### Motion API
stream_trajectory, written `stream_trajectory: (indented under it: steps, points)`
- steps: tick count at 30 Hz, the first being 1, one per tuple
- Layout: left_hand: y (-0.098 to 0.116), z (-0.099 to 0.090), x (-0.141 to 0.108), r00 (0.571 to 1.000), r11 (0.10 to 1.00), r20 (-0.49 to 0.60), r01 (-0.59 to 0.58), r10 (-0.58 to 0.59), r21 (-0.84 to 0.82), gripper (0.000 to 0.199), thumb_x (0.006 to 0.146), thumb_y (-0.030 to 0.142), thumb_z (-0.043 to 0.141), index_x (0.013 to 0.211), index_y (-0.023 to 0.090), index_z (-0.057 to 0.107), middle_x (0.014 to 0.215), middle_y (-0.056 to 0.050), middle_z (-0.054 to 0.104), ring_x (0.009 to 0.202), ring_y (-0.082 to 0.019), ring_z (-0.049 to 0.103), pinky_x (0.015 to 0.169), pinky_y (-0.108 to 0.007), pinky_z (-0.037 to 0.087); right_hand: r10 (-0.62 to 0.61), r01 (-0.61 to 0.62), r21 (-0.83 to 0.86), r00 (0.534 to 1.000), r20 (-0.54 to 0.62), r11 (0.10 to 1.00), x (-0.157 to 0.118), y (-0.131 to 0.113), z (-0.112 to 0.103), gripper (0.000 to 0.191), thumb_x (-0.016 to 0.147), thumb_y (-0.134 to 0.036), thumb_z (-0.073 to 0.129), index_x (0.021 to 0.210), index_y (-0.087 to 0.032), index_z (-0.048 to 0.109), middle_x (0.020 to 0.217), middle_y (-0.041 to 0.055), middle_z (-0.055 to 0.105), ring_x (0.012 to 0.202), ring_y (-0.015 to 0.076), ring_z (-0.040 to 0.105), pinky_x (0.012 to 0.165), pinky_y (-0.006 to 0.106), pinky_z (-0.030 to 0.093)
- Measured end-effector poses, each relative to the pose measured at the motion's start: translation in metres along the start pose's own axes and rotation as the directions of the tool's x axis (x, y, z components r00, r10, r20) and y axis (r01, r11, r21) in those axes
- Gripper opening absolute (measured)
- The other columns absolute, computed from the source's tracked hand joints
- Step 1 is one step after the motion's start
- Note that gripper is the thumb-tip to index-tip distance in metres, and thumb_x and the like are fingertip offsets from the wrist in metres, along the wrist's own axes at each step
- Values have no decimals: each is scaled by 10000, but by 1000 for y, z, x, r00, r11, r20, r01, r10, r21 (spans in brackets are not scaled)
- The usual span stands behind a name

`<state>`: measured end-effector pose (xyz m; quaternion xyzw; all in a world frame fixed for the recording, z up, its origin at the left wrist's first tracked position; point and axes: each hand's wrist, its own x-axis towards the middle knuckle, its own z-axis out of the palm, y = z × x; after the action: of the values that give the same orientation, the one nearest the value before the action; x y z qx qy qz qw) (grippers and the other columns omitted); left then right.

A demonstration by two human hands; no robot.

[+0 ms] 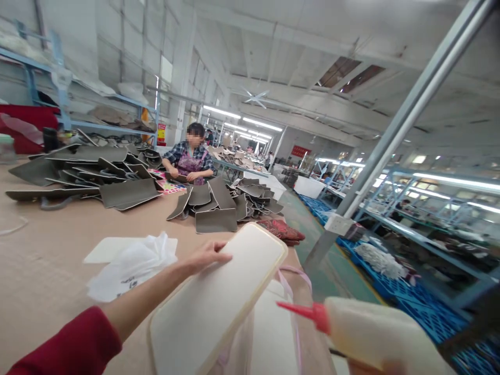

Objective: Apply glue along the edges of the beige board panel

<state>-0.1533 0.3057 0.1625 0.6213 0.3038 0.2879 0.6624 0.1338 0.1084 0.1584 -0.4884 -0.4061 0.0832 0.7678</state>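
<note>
My left hand [209, 256] grips the upper left edge of a long white panel [222, 302] with rounded corners, thumb on its face. The panel is tilted up off the table, and a yellowish band runs along its border. At the lower right, my right hand [373, 367] is mostly cut off by the frame; its fingers wrap round a squeeze bottle [371, 328] of pale liquid. The bottle's red nozzle [300, 311] points left, apart from the panel's right edge. Below lies another white panel [273, 328].
Piles of grey-brown folded pieces [219, 200] cover the table's far side. A crumpled white plastic bag [144, 260] lies left of my forearm. Across the table sits a co-worker [191, 159]. A slanted metal post [375, 166] and blue pallets [410, 307] stand right.
</note>
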Motion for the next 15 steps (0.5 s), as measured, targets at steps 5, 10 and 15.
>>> stream_trajectory:
  steps: [5, 10, 15]
  points:
    - [20, 4, -28, 991, 996, 133, -19, 8, 86, 450, 693, 337, 663, 1117, 195, 614, 936, -16, 692, 890, -230, 621, 727, -260, 466, 170, -125, 214, 964, -204, 969, 37, -34, -15, 660, 593, -496, 710, 1161, -206, 540, 1182, 111, 537, 1066, 339, 507, 970, 655, 281]
    - [38, 5, -40, 980, 988, 199, -29, -1, 151, 470, 684, 355, 671, 1127, 209, 613, 967, -6, 685, 939, -235, 600, 746, -239, 451, 163, -132, 206, 977, -141, 969, 38, -44, -12, 650, 588, -440, 745, 1160, -208, 543, 1184, 117, 543, 1106, 329, 489, 1000, 638, 229]
    - [44, 6, -45, 967, 983, 254, -58, 11, 176, 504, 692, 372, 670, 1155, 189, 592, 970, -13, 676, 931, -224, 589, 745, -233, 439, 160, -149, 179, 986, -51, 973, 40, -23, -25, 624, 635, -406, 717, 1195, -225, 511, 1133, 116, 580, 1110, 309, 499, 908, 575, 413]
